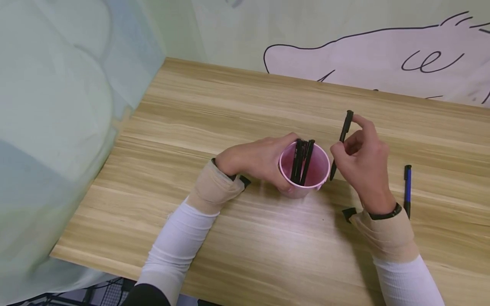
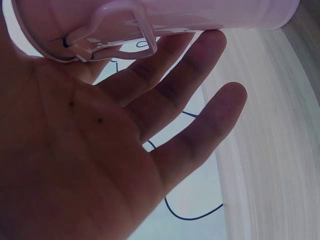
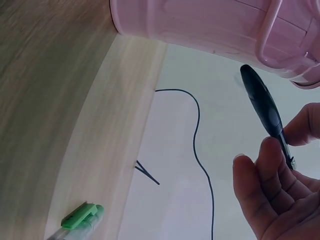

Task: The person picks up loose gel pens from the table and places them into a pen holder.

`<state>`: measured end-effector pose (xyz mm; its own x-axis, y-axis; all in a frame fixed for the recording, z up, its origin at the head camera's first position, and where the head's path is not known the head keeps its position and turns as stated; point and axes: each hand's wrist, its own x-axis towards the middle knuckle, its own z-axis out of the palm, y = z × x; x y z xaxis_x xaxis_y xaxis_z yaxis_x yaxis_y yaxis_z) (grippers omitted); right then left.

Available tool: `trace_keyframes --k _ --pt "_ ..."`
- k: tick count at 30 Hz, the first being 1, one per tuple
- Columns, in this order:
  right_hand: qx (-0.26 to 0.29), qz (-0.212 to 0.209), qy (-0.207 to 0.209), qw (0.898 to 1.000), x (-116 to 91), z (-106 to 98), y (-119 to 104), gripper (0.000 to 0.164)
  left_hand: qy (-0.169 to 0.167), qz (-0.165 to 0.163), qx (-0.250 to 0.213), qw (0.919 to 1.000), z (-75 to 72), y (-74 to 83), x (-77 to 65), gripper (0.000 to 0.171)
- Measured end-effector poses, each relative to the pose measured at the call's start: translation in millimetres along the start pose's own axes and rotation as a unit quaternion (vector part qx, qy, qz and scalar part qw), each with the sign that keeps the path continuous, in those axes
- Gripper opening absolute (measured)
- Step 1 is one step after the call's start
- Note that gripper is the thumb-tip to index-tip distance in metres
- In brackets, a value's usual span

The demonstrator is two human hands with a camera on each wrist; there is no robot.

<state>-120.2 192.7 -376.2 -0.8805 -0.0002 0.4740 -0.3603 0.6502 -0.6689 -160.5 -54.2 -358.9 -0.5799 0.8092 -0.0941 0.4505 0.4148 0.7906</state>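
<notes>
A small pink bucket (image 1: 302, 191) with a plastic handle (image 2: 142, 25) stands on the wooden table in front of me. Several black pens (image 1: 300, 161) lean inside it toward its left wall. My left hand (image 1: 264, 161) holds the bucket from the left, thumb and fingers round its side; the left wrist view shows fingertips at its wall. Just right of the bucket, my right hand (image 1: 365, 157) pinches a black pen (image 1: 346, 125), which slants with its lower end beside the bucket's wall. One finger touches the pen's top end.
A blue and black pen (image 1: 408, 187) lies right of my right hand. In the right wrist view, a pen with a green clip (image 3: 82, 217) shows at the lower left. A wall covering with line drawings (image 1: 367, 55) rises behind the table (image 1: 214, 102); a pale curtain (image 1: 57, 127) hangs at left.
</notes>
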Motion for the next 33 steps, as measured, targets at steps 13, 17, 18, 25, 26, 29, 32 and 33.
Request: trace_keyframes --k 13,17,18,25,26,29,32,33 --pt "0.024 -0.011 0.039 0.999 1.2 -1.4 -0.5 0.059 -0.001 -0.004 0.002 1.0 0.0 0.1 0.3 0.087" --pt "0.031 -0.021 0.051 0.998 2.1 -3.1 -1.0 0.058 0.0 -0.003 0.004 1.0 -0.1 0.6 -0.1 0.088" --pt "0.033 -0.024 0.054 0.998 2.3 -3.4 -1.1 0.057 0.0 -0.003 0.004 1.0 -0.1 0.9 -0.2 0.088" --pt "0.045 -0.04 0.071 0.996 4.3 -3.8 -0.7 0.055 0.001 -0.004 0.007 1.0 -0.6 1.6 -0.2 0.089" --pt "0.048 -0.041 0.072 0.995 4.4 -4.2 -1.0 0.055 0.001 -0.003 0.008 1.0 -0.5 1.3 -0.3 0.09" --pt "0.053 -0.04 0.077 0.995 4.4 -5.5 -2.5 0.055 0.001 -0.002 0.007 1.0 -0.4 1.2 -0.4 0.09" --pt "0.061 -0.041 0.082 0.994 4.5 -6.3 -3.7 0.054 0.0 -0.004 0.003 1.0 -0.5 1.3 -0.5 0.09" --pt "0.063 -0.042 0.085 0.994 4.5 -6.4 -4.0 0.053 -0.001 -0.005 0.002 1.0 -0.6 1.6 -0.6 0.09"
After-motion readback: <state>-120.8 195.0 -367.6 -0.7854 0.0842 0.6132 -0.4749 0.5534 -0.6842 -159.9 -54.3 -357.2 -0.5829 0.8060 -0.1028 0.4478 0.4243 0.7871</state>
